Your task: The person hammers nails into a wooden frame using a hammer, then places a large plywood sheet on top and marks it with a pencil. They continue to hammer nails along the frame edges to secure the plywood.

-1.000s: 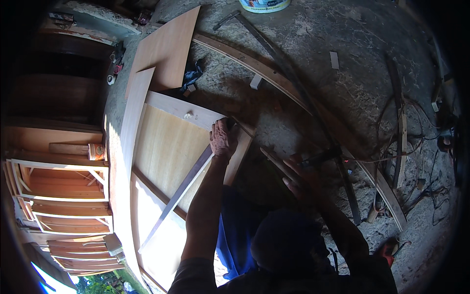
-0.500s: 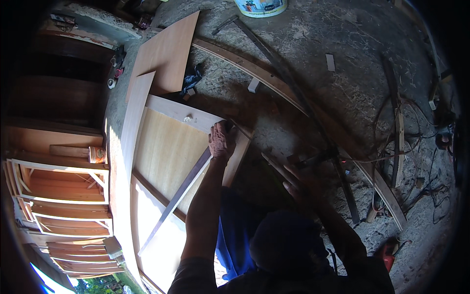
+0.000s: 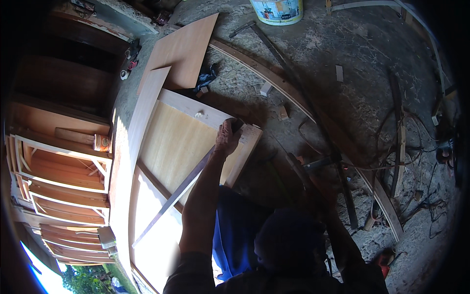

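A pale wooden panel with a lighter frame rail lies in front of me, left of centre. At the panel's right corner my left hand is closed, its fingers round a small dark block. A long narrow strip runs diagonally across the panel beneath my left forearm. My right hand, in deep shadow, is closed round a long thin tool with a dark rear part. Its front end points towards the panel's corner, apart from it; its kind is unclear.
A thin brown board and a paint bucket lie beyond. A long dark bar crosses a wooden strip on the floor. Cables tangle at right; stacked wooden frames stand at left.
My right hand has drawn back with the thin tool, away from the panel's corner. My left hand stays at the corner. The whole view has shifted slightly.
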Motion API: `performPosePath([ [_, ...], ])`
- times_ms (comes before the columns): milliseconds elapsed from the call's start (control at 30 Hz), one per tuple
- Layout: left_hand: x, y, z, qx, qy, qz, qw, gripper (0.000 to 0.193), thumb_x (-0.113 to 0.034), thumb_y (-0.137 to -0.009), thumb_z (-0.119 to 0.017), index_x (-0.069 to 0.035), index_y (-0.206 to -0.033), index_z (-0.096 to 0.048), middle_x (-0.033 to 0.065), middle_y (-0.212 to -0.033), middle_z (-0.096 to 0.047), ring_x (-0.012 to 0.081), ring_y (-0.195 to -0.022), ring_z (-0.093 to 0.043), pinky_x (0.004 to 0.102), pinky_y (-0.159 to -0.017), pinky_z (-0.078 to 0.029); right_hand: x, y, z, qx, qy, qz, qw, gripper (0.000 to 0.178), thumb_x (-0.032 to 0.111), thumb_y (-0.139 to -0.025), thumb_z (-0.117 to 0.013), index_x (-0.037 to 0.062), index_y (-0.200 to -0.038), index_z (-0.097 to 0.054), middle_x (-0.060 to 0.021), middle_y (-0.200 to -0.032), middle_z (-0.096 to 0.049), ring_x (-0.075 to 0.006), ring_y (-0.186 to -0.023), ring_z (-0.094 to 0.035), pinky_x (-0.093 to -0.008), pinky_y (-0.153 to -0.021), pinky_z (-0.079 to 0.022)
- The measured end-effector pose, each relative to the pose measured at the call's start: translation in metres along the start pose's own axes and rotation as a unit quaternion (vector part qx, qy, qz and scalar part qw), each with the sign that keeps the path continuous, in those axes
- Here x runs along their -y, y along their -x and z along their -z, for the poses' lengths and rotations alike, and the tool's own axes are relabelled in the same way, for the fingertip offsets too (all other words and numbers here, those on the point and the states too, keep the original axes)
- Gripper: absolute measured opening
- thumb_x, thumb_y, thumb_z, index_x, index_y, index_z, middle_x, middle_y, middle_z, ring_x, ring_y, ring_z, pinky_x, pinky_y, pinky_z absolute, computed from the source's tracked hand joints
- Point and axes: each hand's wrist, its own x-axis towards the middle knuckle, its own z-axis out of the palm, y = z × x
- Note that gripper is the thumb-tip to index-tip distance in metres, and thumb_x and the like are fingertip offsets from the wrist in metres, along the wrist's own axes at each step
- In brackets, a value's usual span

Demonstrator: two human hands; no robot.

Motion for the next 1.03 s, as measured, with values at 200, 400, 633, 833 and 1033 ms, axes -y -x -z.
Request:
performPosePath([
  [200,0.037,0.052,0.081,0.062,-0.064,0.005,0.996,0.087,-0.04,-0.086,-0.075,-0.013,-0.156,-0.03,0.0183,-0.158,-0.038,0.0413,-0.145,-0.034,0.0494,-0.119,-0.032,-0.039,-0.053,0.085,0.049,0.162,0.09,0.981,0.041,0.011,-0.092,-0.069,0.0007,-0.132,-0.063,-0.0212,-0.123,-0.068,-0.0378,-0.111,-0.068,-0.0454,-0.092,-0.054],
  [400,0.119,0.199,0.136,0.075,-0.144,0.138,0.977,0.092,-0.045,-0.082,-0.079,-0.016,-0.157,-0.032,0.0151,-0.16,-0.037,0.0385,-0.146,-0.035,0.0509,-0.119,-0.03,-0.09,-0.054,0.127,0.127,0.306,0.15,0.932,0.036,0.011,-0.097,-0.061,0.0019,-0.132,-0.064,-0.0198,-0.124,-0.068,-0.0383,-0.114,-0.066,-0.046,-0.099,-0.052],
  [633,0.198,0.319,0.133,-0.014,-0.22,0.253,0.942,0.041,-0.027,-0.086,-0.076,-0.015,-0.12,-0.055,0.0085,-0.111,-0.063,0.0315,-0.115,-0.059,0.0498,-0.098,-0.042,-0.054,-0.078,0.099,0.274,0.34,0.18,0.882,0.059,-0.001,-0.088,-0.06,0.0038,-0.146,-0.052,-0.0206,-0.143,-0.056,-0.0366,-0.132,-0.055,-0.0452,-0.105,-0.048],
  [833,0.165,0.284,0.24,-0.198,-0.249,0.085,0.944,0.051,-0.029,-0.089,-0.071,-0.018,-0.136,-0.053,0.0097,-0.102,-0.061,0.0325,-0.104,-0.06,0.0471,-0.09,-0.047,-0.085,-0.057,0.088,0.308,0.267,0.009,0.913,0.07,0.0,-0.086,-0.063,0.0073,-0.152,-0.042,-0.0229,-0.141,-0.055,-0.0417,-0.128,-0.055,-0.0477,-0.099,-0.051],
  [1033,0.051,0.246,0.453,-0.537,-0.202,0.045,0.818,0.059,-0.017,-0.095,-0.06,-0.008,-0.15,-0.04,0.0197,-0.112,-0.069,0.0278,-0.097,-0.071,0.0391,-0.082,-0.055,-0.023,-0.113,0.049,0.381,0.446,0.024,0.81,0.064,0.01,-0.089,-0.062,0.0124,-0.151,-0.045,-0.0247,-0.134,-0.055,-0.0422,-0.12,-0.057,-0.0498,-0.099,-0.048],
])
